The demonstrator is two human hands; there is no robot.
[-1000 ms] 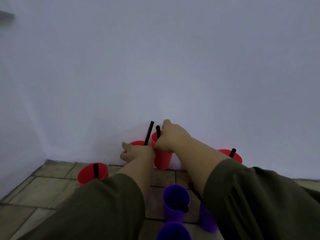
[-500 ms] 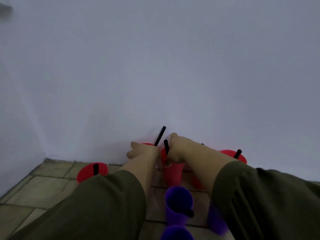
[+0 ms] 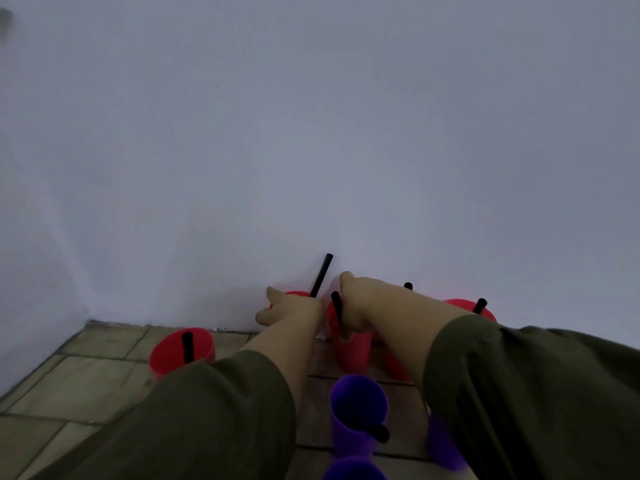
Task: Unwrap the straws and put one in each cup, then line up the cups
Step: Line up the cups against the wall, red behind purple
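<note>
Evidently straws already stand in the red cups, so the lining-up step seems in hand. The right hand (image 3: 360,306) clamps the rim of the middle red cup (image 3: 350,351), which stands on the tiled floor (image 3: 86,382) near the wall. The left hand (image 3: 287,311) lies against the rear red cup (image 3: 294,294); whether it grips, I cannot tell. Next, the held cup wants setting level with the left red cup (image 3: 181,348), kept upright.

Tiled floor (image 3: 86,386) carries red cups (image 3: 180,349) and purple cups (image 3: 356,410).
</note>
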